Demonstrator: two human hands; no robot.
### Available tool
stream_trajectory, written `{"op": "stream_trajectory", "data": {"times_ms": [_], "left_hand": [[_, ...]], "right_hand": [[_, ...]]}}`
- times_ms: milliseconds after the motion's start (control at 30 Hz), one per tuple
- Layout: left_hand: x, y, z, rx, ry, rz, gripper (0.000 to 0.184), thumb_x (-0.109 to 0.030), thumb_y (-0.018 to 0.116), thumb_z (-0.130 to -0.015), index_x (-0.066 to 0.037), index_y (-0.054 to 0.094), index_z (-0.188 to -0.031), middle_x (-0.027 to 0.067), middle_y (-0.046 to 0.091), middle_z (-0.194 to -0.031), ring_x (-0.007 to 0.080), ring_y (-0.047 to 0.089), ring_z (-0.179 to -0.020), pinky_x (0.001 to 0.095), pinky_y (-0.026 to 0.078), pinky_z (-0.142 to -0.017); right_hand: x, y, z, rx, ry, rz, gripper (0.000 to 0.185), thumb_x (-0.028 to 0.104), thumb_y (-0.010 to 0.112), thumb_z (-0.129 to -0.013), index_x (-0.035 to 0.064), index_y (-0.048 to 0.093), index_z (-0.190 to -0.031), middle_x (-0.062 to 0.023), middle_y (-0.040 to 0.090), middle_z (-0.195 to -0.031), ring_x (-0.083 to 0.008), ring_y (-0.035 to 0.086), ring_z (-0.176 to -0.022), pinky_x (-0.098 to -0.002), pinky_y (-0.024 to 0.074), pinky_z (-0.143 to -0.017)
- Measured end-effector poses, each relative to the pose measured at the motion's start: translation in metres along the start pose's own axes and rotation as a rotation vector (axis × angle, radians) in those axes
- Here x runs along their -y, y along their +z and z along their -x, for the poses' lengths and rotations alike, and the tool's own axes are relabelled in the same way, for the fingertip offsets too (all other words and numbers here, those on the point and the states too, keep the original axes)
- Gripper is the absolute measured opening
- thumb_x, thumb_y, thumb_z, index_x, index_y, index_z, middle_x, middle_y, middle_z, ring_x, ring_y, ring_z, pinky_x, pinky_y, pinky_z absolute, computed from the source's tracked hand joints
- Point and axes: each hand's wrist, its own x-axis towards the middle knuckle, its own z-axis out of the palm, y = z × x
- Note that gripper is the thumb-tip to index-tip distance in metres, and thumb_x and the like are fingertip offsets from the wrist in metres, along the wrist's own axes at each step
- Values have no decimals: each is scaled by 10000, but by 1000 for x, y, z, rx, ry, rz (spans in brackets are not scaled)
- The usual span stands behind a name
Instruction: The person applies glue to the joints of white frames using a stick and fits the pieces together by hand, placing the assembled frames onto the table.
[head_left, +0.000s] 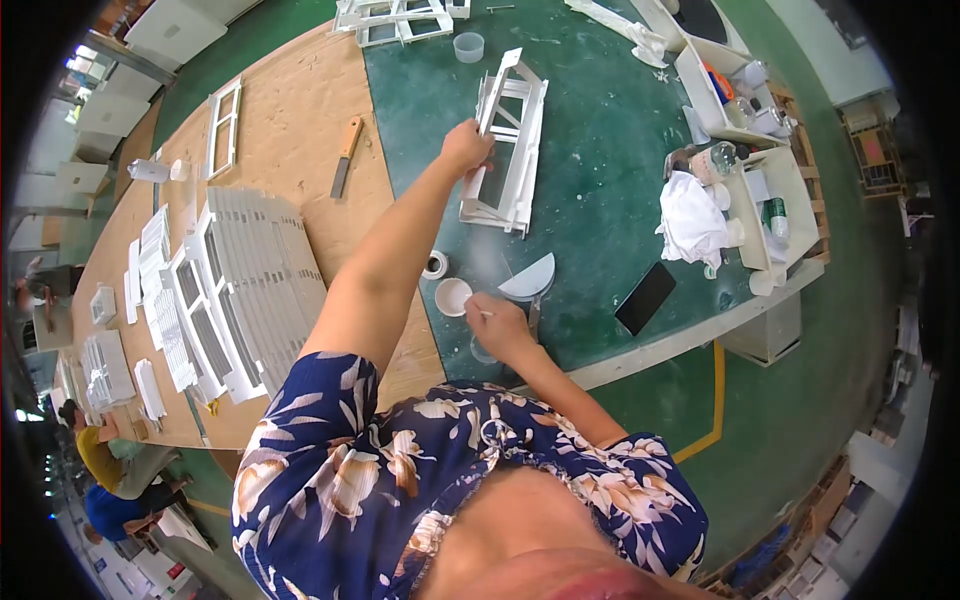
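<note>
My left hand [467,147] is closed around the left side of a white slatted frame [530,150], which stands tilted on the green tabletop. Close to my body, my right hand [503,328] has its fingers pinched together beside a small white cup [453,297]. A thin pale thing shows at those fingertips, too small to name. Just above the cup lies a white roll of tape [435,265]. To the right of my right hand is a pale half-round piece [528,278], with a grey blade-like tool [535,318] under it. A clear round container [482,350] is partly hidden by my hand.
A black phone [645,299] and a white cloth [692,218] lie to the right, near bins [757,190] of bottles. Leftward are a wooden-handled scraper [347,158] and stacked white frames [262,290]. A clear cup [468,47] stands far back. Other people work at far left.
</note>
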Motion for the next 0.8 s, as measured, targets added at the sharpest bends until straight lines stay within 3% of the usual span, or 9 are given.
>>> {"op": "stream_trajectory", "data": {"times_ms": [67, 133, 233, 300, 467, 533, 567, 667, 800], "left_hand": [[-13, -16, 20, 35, 72, 198, 225, -182, 596, -861, 17, 542, -951, 123, 647, -785, 203, 616, -488, 309, 517, -497], [4, -21, 30, 37, 126, 426, 223, -209, 601, -877, 3, 539, -906, 83, 607, -706, 150, 561, -465, 295, 451, -412], [-21, -56, 107, -6, 151, 788, 162, -214, 586, -901, -59, 547, -927, 10, 501, -635, 92, 416, -409, 241, 348, -383], [-26, -82, 161, -19, 201, 959, 154, -189, 558, -927, -54, 544, -999, -15, 465, -618, 66, 376, -411, 213, 297, -376], [-14, -108, 230, -212, 248, 1057, 212, -205, 503, -963, -26, 550, -1064, -9, 498, -676, 45, 427, -442, 170, 312, -396], [-5, -118, 243, -321, 305, 1035, 219, -213, 497, -965, -27, 558, -1064, -8, 499, -672, 50, 436, -429, 173, 323, -385], [3, -121, 242, -300, 666, 1069, 220, -210, 496, -966, -25, 555, -1069, -8, 498, -672, 50, 431, -428, 170, 325, -387], [10, -116, 249, 9, 972, 1491, 228, -208, 493, -968, -20, 545, -1086, -8, 493, -669, 51, 414, -421, 164, 320, -387], [8, -113, 267, -113, 985, 1446, 228, -200, 487, -971, -14, 537, -1092, -7, 485, -665, 46, 390, -413, 163, 303, -382]], "right_hand": [[10, -11, -1, -15, 1, -38, 144, 201, 544, -884, 72, 541, -818, -144, 604, -689, -353, 595, -633, -448, 462, -561], [19, -23, -1, -17, 37, -183, 166, 222, 530, -898, 73, 541, -827, -162, 587, -678, -372, 584, -638, -446, 451, -562], [-15, -10, 4, 103, 112, -55, 196, 250, 520, -909, 63, 554, -860, -191, 600, -732, -409, 580, -706, -472, 449, -600], [-5, -17, 4, 71, 140, -148, 196, 252, 515, -913, 70, 586, -898, -158, 636, -761, -355, 625, -729, -420, 481, -629], [-34, -22, -1, 219, 262, -173, 165, 208, 557, -899, 51, 608, -901, -102, 667, -759, -260, 656, -704, -348, 493, -629], [-24, -29, -4, 180, 261, -188, 160, 177, 553, -915, 35, 615, -957, -65, 681, -772, -120, 624, -647, -257, 488, -593], [-24, -29, -5, 162, 242, -228, 149, 150, 562, -909, 25, 613, -971, -55, 686, -790, -88, 606, -644, -236, 484, -587], [-51, -22, -5, 220, 270, -160, 159, 149, 552, -917, 15, 606, -983, -64, 683, -790, -94, 604, -636, -232, 483, -580], [-31, -43, -14, 138, 283, -232, 169, 159, 543, -930, 2, 597, -962, -73, 679, -796, -90, 597, -640, -226, 483, -587]]}}
